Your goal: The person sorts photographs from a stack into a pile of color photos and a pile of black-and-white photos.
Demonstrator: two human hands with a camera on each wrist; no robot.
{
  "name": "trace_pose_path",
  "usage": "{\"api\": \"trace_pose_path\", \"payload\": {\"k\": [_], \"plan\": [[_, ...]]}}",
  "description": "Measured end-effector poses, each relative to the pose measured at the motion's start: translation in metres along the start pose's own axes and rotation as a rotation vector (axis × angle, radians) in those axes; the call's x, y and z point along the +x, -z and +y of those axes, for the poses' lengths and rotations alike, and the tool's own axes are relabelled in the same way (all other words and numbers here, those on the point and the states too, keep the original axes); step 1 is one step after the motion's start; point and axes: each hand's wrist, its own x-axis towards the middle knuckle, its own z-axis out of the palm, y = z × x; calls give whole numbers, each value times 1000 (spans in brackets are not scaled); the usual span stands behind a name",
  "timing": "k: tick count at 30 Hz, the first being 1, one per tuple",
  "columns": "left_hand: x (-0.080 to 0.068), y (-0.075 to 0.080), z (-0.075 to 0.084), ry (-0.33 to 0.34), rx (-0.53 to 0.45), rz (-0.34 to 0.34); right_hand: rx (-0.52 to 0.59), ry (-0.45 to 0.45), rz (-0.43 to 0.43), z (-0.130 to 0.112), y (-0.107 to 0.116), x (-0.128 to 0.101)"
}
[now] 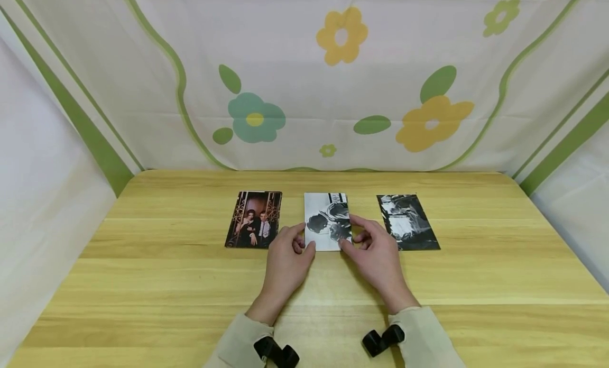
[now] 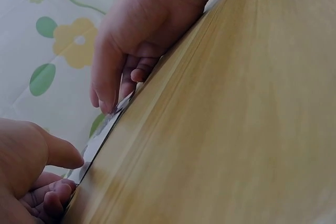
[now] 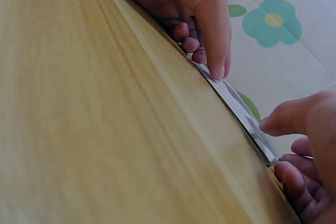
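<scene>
Left hand (image 1: 287, 259) and right hand (image 1: 379, 257) hold middle photo (image 1: 328, 220) by its sides, fingers curled; uneven push could skew it; right hand drifting outward could nudge right photo (image 1: 415, 225).

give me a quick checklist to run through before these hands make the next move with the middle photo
1. Left hand on the middle photo: ok, at its left side, thumb by the lower corner.
2. Right hand on it too: ok, at the right side.
3. Picture sides up: ok, images show on the middle photo, left photo and right photo.
4. Photos apart: ok, none overlaps another.
5. Right hand not touching the right photo: cannot tell, it hides part of that photo's edge.
6. Middle photo a single sheet: cannot tell.
</scene>
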Motion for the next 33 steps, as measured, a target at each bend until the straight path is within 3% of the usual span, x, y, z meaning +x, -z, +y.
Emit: {"api": "trace_pose_path", "payload": {"k": [11,19,33], "plan": [[0,0,-1,-14,-89,42,83,-4,1,0,1,-1],[-1,1,0,-12,-89,68,108,-15,9,-1,0,-2],[-1,1,1,7,-96,41,100,-32,14,-2,1,-3]]}}
